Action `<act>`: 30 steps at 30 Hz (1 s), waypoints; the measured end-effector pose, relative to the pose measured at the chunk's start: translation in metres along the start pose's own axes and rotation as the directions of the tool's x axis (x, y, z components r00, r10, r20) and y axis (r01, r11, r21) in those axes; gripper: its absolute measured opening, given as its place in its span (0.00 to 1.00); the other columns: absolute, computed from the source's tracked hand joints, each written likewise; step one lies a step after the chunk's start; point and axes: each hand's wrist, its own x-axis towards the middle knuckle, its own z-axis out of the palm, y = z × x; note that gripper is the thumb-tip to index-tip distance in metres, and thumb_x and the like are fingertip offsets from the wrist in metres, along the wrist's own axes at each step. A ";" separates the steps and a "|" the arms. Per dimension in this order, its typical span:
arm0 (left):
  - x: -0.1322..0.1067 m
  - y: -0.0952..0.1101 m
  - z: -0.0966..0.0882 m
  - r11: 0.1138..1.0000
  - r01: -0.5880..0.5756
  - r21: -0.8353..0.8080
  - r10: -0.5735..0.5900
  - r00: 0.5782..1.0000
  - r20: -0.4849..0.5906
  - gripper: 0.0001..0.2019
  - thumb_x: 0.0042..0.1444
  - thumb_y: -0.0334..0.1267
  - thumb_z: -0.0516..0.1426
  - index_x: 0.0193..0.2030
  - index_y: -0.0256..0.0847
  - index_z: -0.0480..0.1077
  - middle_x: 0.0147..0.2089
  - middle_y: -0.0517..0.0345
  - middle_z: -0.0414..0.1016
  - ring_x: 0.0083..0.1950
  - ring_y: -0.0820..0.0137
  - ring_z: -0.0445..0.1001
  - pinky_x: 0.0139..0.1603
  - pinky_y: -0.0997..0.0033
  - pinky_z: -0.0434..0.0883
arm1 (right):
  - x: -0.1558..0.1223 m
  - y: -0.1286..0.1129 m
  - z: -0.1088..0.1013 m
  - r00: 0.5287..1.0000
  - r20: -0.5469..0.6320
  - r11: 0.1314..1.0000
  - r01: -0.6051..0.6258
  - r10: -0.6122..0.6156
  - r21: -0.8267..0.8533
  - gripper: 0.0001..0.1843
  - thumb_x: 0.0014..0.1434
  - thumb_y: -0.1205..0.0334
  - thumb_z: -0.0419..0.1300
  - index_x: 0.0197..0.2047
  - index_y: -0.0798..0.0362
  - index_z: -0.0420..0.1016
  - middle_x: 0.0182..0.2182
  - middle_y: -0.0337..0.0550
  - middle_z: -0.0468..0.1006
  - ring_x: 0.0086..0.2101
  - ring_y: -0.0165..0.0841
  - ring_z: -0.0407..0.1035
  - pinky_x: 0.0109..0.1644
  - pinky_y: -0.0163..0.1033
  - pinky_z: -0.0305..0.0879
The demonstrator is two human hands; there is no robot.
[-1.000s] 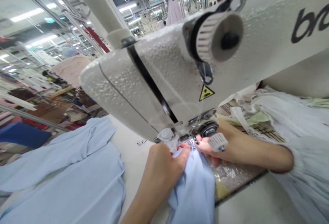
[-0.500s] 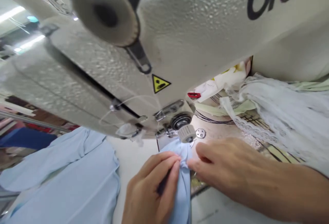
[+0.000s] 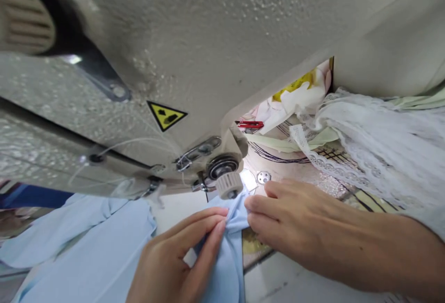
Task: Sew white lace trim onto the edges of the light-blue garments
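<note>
My left hand [image 3: 174,256] pinching light-blue fabric [image 3: 230,261] between thumb and fingers, my right hand [image 3: 295,222] closed on its right edge, sewing machine [image 3: 208,52] above both, white lace [image 3: 333,167] beyond.

The sewing machine [image 3: 208,48] is extended across the upper part and the left, above the surface [image 3: 278,282]. Below its tension knob [image 3: 229,185], the working cloth [image 3: 227,259] is positioned between the left hand [image 3: 175,254] and the right hand [image 3: 295,222]. Farther left, other cloth [image 3: 90,256] is laid out, partly hidden behind the machine. A perforated disc [image 3: 263,177] is located just beyond the right hand; farther back, a small tool [image 3: 249,124] is placed beside the machine's lower edge. A lace heap [image 3: 389,131] is situated at the right, behind the right forearm.
</note>
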 end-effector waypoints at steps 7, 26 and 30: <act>0.007 0.009 0.000 0.977 0.199 -0.073 -0.201 0.979 -0.035 0.15 0.58 0.51 0.50 0.35 0.45 0.71 0.26 0.61 0.75 0.29 0.68 0.75 0.29 0.74 0.73 | 0.002 -0.002 0.001 0.999 -0.016 0.998 0.040 -0.041 -0.057 0.14 0.61 0.76 0.46 0.41 0.60 0.72 0.37 0.47 0.73 0.34 0.37 0.64 0.37 0.44 0.64; 0.004 0.006 0.004 0.918 0.366 -0.156 -0.362 0.931 0.051 0.11 0.63 0.46 0.46 0.35 0.45 0.63 0.22 0.69 0.66 0.24 0.74 0.67 0.24 0.78 0.64 | 0.002 -0.007 0.004 0.999 -0.034 0.990 0.032 -0.037 -0.139 0.15 0.61 0.74 0.49 0.43 0.61 0.75 0.42 0.52 0.77 0.37 0.40 0.69 0.34 0.45 0.69; 0.004 0.007 0.004 0.923 0.355 -0.150 -0.355 0.935 0.027 0.11 0.64 0.44 0.46 0.32 0.45 0.60 0.20 0.70 0.62 0.21 0.74 0.64 0.22 0.78 0.61 | 0.002 -0.007 0.002 0.997 -0.051 0.988 0.043 -0.051 -0.148 0.14 0.59 0.76 0.50 0.43 0.61 0.75 0.42 0.51 0.77 0.37 0.39 0.69 0.35 0.43 0.69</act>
